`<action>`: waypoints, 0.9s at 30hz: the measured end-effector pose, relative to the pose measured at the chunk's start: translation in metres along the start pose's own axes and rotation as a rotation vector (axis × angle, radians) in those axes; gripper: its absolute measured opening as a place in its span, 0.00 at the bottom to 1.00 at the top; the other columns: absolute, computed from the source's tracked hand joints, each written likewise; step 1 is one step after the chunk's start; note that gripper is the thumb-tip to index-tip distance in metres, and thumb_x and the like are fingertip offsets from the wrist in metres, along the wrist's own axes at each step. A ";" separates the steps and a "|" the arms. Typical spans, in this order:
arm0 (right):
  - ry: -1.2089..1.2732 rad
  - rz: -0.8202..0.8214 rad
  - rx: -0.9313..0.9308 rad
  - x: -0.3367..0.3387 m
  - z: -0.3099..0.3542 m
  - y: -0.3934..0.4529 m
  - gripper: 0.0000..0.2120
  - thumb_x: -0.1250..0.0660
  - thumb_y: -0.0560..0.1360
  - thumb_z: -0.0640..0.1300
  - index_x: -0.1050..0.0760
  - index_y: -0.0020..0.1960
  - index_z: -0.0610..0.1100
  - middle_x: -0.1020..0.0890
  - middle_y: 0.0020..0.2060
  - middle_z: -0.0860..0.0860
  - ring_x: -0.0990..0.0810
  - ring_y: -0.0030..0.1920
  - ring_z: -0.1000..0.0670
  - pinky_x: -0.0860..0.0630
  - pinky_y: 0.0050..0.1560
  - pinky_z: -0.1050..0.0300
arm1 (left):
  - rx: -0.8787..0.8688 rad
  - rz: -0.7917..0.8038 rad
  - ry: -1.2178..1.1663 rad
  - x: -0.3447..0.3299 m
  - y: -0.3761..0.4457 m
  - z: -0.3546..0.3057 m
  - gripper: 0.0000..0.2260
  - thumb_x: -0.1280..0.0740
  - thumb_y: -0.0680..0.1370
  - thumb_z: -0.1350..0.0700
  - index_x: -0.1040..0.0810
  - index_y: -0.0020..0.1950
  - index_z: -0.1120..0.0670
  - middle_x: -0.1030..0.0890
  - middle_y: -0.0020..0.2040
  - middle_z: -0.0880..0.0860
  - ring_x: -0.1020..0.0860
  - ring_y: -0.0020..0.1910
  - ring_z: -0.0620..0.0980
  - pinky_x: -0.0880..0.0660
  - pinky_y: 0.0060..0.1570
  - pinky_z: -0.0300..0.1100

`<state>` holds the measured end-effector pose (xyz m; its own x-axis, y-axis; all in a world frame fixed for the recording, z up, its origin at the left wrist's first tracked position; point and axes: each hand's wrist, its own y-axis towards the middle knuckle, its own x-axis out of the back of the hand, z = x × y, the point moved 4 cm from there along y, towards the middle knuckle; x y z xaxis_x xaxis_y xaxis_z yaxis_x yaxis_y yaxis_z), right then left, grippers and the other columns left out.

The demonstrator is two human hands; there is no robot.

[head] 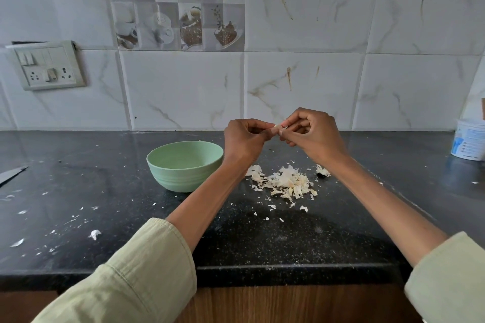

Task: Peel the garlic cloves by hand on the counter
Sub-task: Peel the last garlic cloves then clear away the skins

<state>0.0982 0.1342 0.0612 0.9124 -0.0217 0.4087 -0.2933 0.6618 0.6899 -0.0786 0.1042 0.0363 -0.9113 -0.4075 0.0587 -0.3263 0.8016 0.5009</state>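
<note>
white tub [469, 140], label print unreadable

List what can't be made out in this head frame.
- Garlic clove: mostly hidden by the fingers of the left hand and right hand; how much is peeled is unclear.
- Green bowl: its near wall hides the bottom.
- Knife: cut off by the left edge.
- White tub: cut off by the right edge, label too small.

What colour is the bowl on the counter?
Pale mint green; the bowl shows clearly in the head view.
</note>
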 end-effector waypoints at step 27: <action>0.183 0.083 -0.244 0.004 -0.011 0.004 0.07 0.25 0.79 0.44 0.15 0.56 0.44 0.11 0.43 0.49 0.15 0.42 0.54 0.18 0.45 0.61 | -0.093 0.088 0.323 -0.005 -0.001 0.000 0.07 0.30 0.82 0.55 0.12 0.47 0.51 0.13 0.40 0.44 0.14 0.41 0.44 0.17 0.49 0.47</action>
<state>0.1036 0.1454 0.0586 0.9310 0.1606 0.3279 -0.3120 0.8164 0.4860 -0.0738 0.1052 0.0354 -0.8038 -0.4674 0.3680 -0.2119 0.8030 0.5571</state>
